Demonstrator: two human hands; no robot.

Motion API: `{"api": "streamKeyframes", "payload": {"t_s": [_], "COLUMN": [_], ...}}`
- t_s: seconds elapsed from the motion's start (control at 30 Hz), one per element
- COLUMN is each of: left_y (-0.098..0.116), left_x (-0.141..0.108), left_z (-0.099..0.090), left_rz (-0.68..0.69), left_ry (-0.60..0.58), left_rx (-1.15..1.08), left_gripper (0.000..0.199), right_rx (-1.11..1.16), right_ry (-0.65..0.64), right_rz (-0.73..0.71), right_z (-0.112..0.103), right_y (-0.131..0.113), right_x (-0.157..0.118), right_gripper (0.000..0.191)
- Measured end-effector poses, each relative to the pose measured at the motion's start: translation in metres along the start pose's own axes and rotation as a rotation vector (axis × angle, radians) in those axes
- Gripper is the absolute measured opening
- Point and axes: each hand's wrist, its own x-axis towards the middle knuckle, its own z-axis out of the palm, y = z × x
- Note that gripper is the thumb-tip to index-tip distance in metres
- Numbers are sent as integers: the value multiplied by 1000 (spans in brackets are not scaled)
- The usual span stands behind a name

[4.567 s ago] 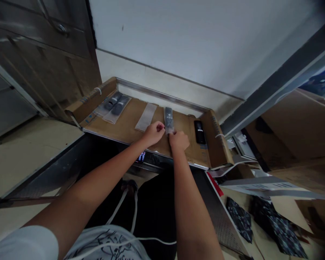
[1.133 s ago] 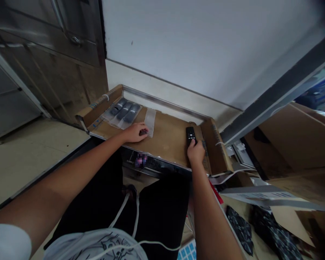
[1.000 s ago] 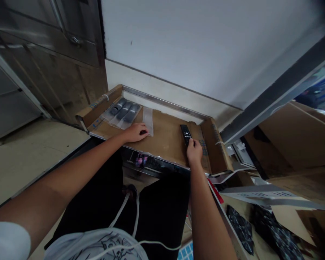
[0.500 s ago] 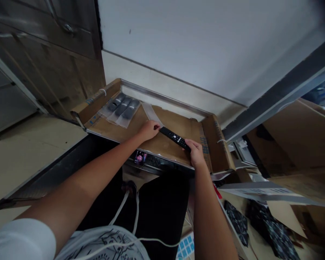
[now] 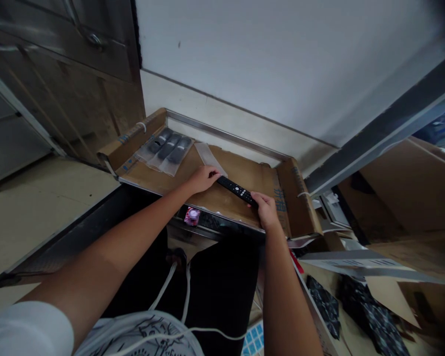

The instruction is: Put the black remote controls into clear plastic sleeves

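Observation:
A black remote control (image 5: 237, 190) is held slanting above the cardboard-lined tray (image 5: 159, 182). My right hand (image 5: 265, 207) grips its lower right end. At its upper left end my left hand (image 5: 204, 179) has its fingers pinched together; whether they hold the remote or the edge of a clear sleeve is too small to tell. That flat clear plastic sleeve (image 5: 210, 157) lies on the cardboard just behind my left hand. Three dark remotes in clear sleeves (image 5: 166, 149) lie side by side at the tray's left.
Cardboard flaps stand up at the tray's left and right ends (image 5: 298, 198). A small lit screen (image 5: 192, 216) shows at the front edge. A white wall (image 5: 274, 64) rises behind, a metal door (image 5: 59, 74) at left. Large cardboard boxes (image 5: 408, 193) stand at right.
The remote and my right hand have shifted slightly left. The image on the small screen has changed. My left hand has barely moved.

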Motion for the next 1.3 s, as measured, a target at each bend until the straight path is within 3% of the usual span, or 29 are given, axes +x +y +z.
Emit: {"api": "streamKeyframes", "payload": {"t_s": [0.5, 0.67, 0.87, 1.07, 1.3], "left_y": [3, 2, -2, -6, -1], "left_x": [-2, -1, 0, 1, -4], "left_z": [4, 7, 6, 8, 5], "left_rz": [-10, 21, -8, 33, 124], "left_ry": [-2, 17, 74, -1, -114], "left_rx": [-29, -14, -28, -109, -304], "left_gripper": [13, 13, 17, 15, 6], "right_rx": [-151, -224, -392, -458, -469], "right_ry": [-13, -27, -62, -115, -103], "right_rz": [-63, -89, -219, -224, -197], "right_z": [2, 18, 45, 63, 72], "right_y": [7, 1, -1, -4, 1], "right_x": [5, -3, -13, -14, 7], "right_gripper": [56, 66, 52, 61, 66]}}
